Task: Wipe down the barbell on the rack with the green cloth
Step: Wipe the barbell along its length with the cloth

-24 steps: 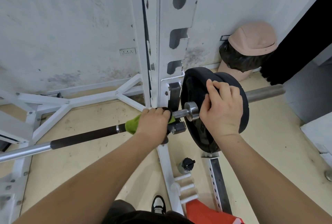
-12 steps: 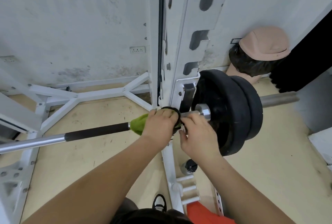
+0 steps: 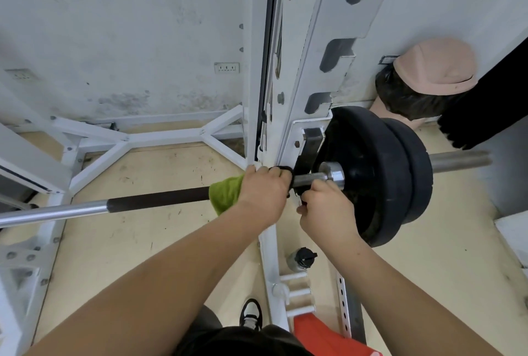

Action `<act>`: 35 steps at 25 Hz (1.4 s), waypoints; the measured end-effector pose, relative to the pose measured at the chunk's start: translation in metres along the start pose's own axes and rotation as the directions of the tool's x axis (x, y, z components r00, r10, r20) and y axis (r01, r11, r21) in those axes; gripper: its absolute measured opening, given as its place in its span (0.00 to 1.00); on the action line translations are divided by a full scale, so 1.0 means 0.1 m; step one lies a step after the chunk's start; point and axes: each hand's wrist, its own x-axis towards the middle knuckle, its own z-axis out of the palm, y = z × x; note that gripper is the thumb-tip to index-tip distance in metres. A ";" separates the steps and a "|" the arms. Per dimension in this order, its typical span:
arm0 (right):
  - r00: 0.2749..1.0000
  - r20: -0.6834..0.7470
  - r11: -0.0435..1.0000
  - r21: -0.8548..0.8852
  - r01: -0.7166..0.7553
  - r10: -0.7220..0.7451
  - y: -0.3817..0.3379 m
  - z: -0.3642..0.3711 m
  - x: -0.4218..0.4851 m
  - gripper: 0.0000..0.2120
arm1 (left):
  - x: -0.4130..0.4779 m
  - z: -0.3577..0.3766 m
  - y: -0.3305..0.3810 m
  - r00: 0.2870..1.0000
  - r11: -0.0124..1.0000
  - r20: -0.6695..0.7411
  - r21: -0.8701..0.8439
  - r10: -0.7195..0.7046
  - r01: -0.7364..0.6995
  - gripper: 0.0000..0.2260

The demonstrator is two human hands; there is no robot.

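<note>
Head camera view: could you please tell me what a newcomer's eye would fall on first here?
Mid-frame, the left hand wraps a bright green cloth around the barbell beside the white rack upright. The right hand closes on the bar beside it, next to two black weight plates. A pink-lidded bin stands against the wall, upper right.

A single head-worn wide-angle view looks forward and steeply down, close above both forearms, onto the left hand (image 3: 264, 191) and right hand (image 3: 325, 208), with pale wooden floor (image 3: 160, 241) beneath them.
</note>
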 end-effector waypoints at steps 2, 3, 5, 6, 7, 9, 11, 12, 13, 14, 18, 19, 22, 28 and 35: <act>1.000 -0.011 1.000 0.007 -0.005 0.005 0.00 -0.01 0.00 0.04 | -0.10 -0.01 -0.22 0.999 1.000 0.036 -0.022 0.011 -0.010 0.16; 1.000 -0.013 1.000 0.001 -0.009 0.009 0.00 -0.01 -0.01 0.04 | -0.19 0.01 -0.33 0.999 1.000 0.041 -0.011 -0.002 0.002 0.15; 1.000 -0.020 1.000 -0.002 -0.014 0.014 0.00 0.00 -0.01 0.05 | -0.38 0.03 -0.49 1.000 1.000 -0.010 0.016 -0.005 0.006 0.15; 0.999 -0.028 1.000 0.000 -0.014 0.014 0.00 0.01 -0.01 0.06 | -0.43 0.05 -0.53 0.999 0.999 -0.037 0.030 0.019 -0.018 0.15; 0.999 -0.030 1.000 0.004 -0.014 0.015 0.00 0.01 -0.01 0.07 | -0.42 0.05 -0.54 0.999 0.999 -0.033 0.038 0.040 -0.038 0.14; 1.000 -0.031 1.000 0.004 -0.007 0.007 0.00 0.02 0.00 0.07 | -0.23 -0.05 -0.50 0.998 0.998 0.010 -0.008 0.057 -0.057 0.11; 0.999 -0.033 1.000 -0.011 0.001 -0.002 0.00 0.00 0.00 0.06 | 0.06 -0.18 -0.40 0.993 0.990 0.108 -0.132 0.057 -0.043 0.10; 1.000 -0.030 1.000 -0.020 0.004 -0.004 -0.02 0.00 0.01 0.06 | 0.16 -0.25 -0.34 0.985 0.980 0.161 -0.195 0.068 -0.035 0.11; 1.000 -0.030 1.000 -0.028 0.007 -0.007 -0.02 -0.01 0.01 0.06 | 0.25 -0.29 -0.31 0.972 0.971 0.222 -0.238 0.074 -0.020 0.12; 0.999 -0.032 0.999 -0.034 0.011 -0.012 -0.02 -0.01 0.01 0.06 | 0.30 -0.32 -0.31 0.954 0.963 0.294 -0.268 0.063 0.019 0.14; 1.000 -0.024 0.998 -0.068 0.002 -0.004 0.00 -0.03 0.00 0.05 | 0.24 -0.34 -0.48 0.879 0.871 0.477 -0.423 -0.021 0.250 0.25; 1.000 -0.024 0.998 -0.069 -0.003 0.001 0.00 -0.03 -0.01 0.04 | 0.17 -0.30 -0.50 0.897 0.883 0.441 -0.406 -0.036 0.236 0.24; 0.999 -0.029 0.999 -0.050 -0.016 0.014 -0.02 -0.02 -0.01 0.07 | -0.09 -0.14 -0.47 0.981 0.971 0.187 -0.219 -0.050 0.091 0.16; 0.999 -0.036 1.000 -0.023 0.009 -0.009 -0.01 -0.04 -0.01 0.10 | -0.31 -0.70 -0.67 0.890 0.915 -0.363 -0.383 -0.276 0.127 0.06; 0.999 -0.031 0.999 -0.035 0.010 -0.011 -0.01 -0.04 -0.01 0.10 | -0.08 -0.41 -0.48 0.993 0.929 0.026 -0.350 -0.118 0.119 0.15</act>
